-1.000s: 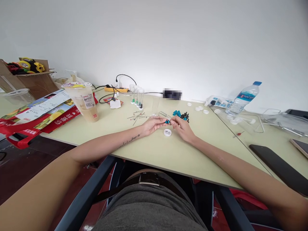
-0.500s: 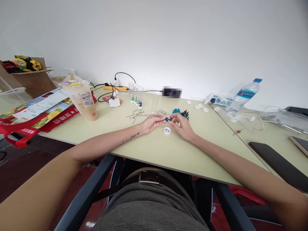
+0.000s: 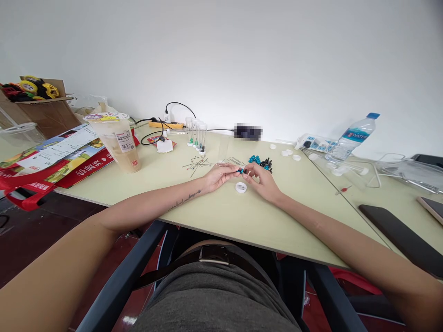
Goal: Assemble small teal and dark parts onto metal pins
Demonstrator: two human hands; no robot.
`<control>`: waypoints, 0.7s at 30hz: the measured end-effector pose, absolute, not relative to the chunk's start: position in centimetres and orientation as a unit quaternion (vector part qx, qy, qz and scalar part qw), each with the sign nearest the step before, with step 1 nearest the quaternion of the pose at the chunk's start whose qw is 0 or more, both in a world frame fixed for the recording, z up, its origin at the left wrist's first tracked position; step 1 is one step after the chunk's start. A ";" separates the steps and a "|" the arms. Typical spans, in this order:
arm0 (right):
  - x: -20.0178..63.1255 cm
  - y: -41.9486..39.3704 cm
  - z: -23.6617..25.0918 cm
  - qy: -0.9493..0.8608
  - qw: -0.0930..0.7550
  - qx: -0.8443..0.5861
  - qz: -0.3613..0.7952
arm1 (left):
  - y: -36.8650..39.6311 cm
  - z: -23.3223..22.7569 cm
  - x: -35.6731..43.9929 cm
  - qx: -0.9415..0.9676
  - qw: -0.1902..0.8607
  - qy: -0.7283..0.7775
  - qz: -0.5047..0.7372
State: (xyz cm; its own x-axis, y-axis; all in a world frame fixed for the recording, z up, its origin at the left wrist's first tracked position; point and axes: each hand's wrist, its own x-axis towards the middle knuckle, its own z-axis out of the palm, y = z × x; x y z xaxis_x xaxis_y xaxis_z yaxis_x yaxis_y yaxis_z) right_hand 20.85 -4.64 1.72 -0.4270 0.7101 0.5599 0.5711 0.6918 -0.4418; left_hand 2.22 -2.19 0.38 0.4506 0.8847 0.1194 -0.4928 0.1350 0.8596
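- Two hands in play in the head view, meeting near the middle of the table point(image 3: 204, 210).
- Left hand point(image 3: 221, 177) has a small blue piece point(image 3: 241, 171) pinched between thumb and fingers.
- Right hand point(image 3: 263, 182) comes in from the other side, thumb and fingertip closed on the dark right end of that same piece. Too tiny to tell how the blue and dark bits join, if they do.
- The piece is held just beyond a white cap point(image 3: 241, 187) on the table, which has some small dark bits inside.
- What's changed: honestly not much. Over the last second the right fingers shifted a touch, and the dark end shows better between them. Both hands stayed put, so whoever this is seems to be mid-fiddle; neither hand has let go.
- Right behind the right hand: a pile of blue parts point(image 3: 254, 159) with black parts point(image 3: 266, 164) next to it on the right.
- Behind the left hand: a clear tube point(image 3: 223, 150), with thin metal rods point(image 3: 196, 166) scattered to the left.
- Further back on the left, a cluster of upright tubes point(image 3: 197, 138) has green and dark bits at the bottom.
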 end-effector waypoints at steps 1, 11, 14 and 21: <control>20.8 -4.6 1.7 -0.843 0.372 -0.379 0.085 | -2.2 0.4 2.2 0.454 0.721 0.218 0.476; 21.1 -4.5 1.8 -0.839 0.367 -0.383 0.122 | -2.2 0.2 2.3 0.481 0.716 0.198 0.466; 21.1 -4.7 1.7 -0.829 0.385 -0.391 0.111 | -2.0 0.1 2.2 0.469 0.717 0.200 0.475; 20.6 -4.9 1.6 -0.845 0.377 -0.376 0.052 | -2.0 0.3 2.1 0.454 0.722 0.209 0.479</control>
State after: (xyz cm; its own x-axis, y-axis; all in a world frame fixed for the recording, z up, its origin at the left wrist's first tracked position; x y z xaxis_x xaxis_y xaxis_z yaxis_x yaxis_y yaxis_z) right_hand 20.61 -4.93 1.56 -0.4329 0.6747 0.5979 0.5964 0.7117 -0.3712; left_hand 2.13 -2.00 0.34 0.4533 0.8814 0.1327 -0.5017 0.1292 0.8553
